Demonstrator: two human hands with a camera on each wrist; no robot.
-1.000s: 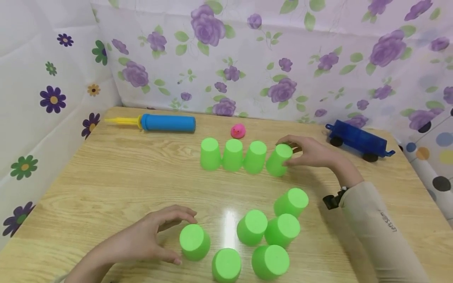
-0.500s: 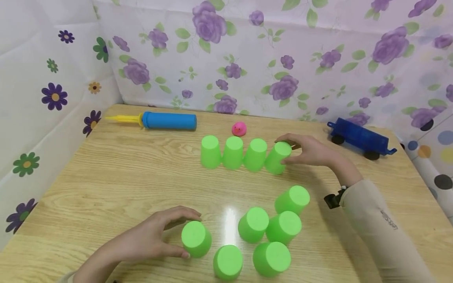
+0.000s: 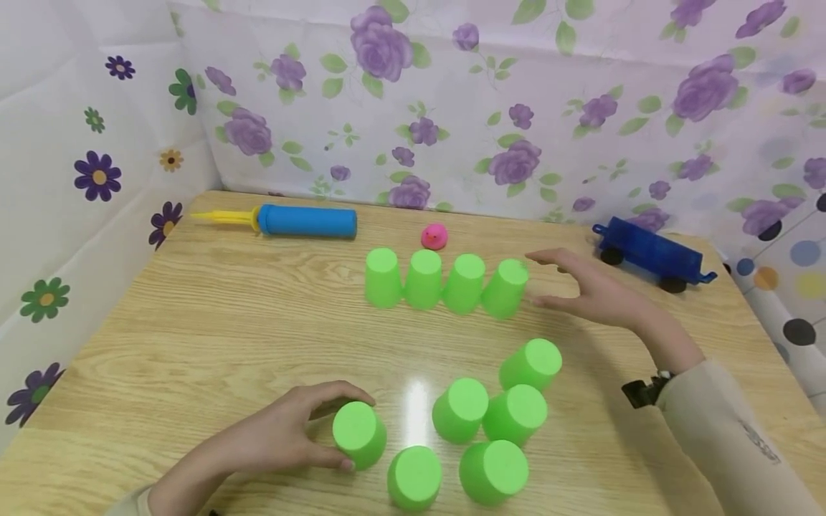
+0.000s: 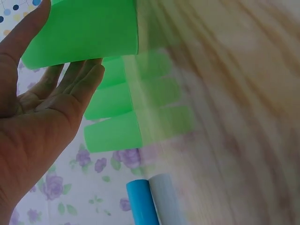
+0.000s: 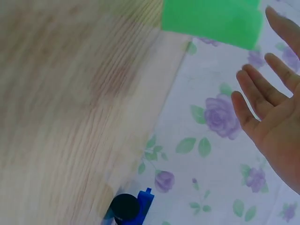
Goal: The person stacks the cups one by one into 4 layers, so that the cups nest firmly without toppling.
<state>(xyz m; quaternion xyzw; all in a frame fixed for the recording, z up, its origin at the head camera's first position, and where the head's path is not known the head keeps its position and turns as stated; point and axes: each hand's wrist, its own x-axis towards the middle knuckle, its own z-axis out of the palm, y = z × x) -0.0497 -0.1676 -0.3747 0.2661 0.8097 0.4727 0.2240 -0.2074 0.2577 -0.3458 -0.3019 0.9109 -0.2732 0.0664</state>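
Note:
Several green plastic cups stand upside down on the table. At the near left, my left hand (image 3: 284, 433) holds one green cup (image 3: 359, 434), its thumb on the near side and its fingers curving round the far side. The left wrist view shows that cup (image 4: 89, 30) between thumb and fingers. My right hand (image 3: 596, 290) is spread just right of the last cup (image 3: 506, 288) in the far row, with a gap between them. From the right wrist, that cup (image 5: 211, 21) appears beyond the spread fingers (image 5: 255, 91).
Several loose cups, one of them a green cup (image 3: 493, 471), stand near the front. Behind the row sit a pink duck (image 3: 434, 236) and a blue pump (image 3: 308, 221) with a yellow nozzle. A blue toy wagon (image 3: 652, 249) lies at the back right. Flowered cloth (image 3: 452, 107) hangs behind.
My right hand has let go of the last cup in the row and drawn back to the right. My left hand has closed in on the near-left cup, its thumb now touching it.

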